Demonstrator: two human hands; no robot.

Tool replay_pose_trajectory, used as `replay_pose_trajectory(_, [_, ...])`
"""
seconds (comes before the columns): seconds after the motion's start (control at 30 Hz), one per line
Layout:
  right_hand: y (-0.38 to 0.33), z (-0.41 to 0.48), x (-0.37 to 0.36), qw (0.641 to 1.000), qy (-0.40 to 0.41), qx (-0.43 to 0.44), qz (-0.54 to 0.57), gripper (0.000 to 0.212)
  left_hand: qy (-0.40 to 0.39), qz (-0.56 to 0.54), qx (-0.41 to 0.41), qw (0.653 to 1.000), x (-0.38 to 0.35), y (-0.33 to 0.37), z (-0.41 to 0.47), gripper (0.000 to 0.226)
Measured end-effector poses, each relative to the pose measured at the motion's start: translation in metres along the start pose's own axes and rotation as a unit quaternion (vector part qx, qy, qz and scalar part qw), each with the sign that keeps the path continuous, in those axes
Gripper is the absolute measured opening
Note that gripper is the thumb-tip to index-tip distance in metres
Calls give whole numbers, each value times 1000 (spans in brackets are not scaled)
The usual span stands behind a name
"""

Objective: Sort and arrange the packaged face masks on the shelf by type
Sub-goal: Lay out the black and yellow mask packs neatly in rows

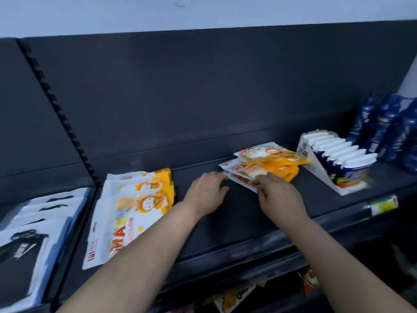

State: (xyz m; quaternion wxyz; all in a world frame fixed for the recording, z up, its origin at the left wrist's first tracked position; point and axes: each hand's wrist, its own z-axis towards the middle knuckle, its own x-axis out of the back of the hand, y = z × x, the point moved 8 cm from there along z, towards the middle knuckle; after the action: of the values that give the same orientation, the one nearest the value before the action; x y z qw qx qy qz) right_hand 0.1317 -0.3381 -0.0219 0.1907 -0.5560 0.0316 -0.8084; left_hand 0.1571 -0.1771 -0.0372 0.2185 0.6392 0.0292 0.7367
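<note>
Head view: on the dark shelf (237,213) we see, far left of the hands, black-and-white packs (33,224), then a flat stack of orange masks (135,206). Our left hand (206,193) lies spread open on bare shelf, fingertips touching a second, messy orange pile (264,164). Our right hand (278,195) presses on that pile's near edge, fingers loosely apart. Right of the pile stand a white display box (327,163) and blue packs (388,132).

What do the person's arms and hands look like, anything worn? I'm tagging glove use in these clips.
Nothing worn shows: the left hand and right hand are bare, without gloves, rings or a watch, and both forearms are uncovered down to the frame edge, with no sleeve in view.
</note>
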Motion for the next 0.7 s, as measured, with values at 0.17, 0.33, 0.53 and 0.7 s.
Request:
replay_pose_trajectory(0.17, [57, 24, 16, 999, 28, -14, 5, 26, 56, -55, 43, 996, -12, 28, 57, 39])
replay_pose_trajectory(0.33, [94, 52, 12, 999, 27, -18, 17, 27, 50, 77, 4, 996, -31, 72, 102, 46])
replay_pose_trajectory(0.53, [94, 77, 12, 994, 88, 61, -13, 38, 59, 121, -12, 991, -31, 60, 99, 29])
replay_pose_trajectory(0.7, [88, 80, -18, 995, -11, 99, 24, 33, 106, -57, -28, 992, -18, 58, 67, 25])
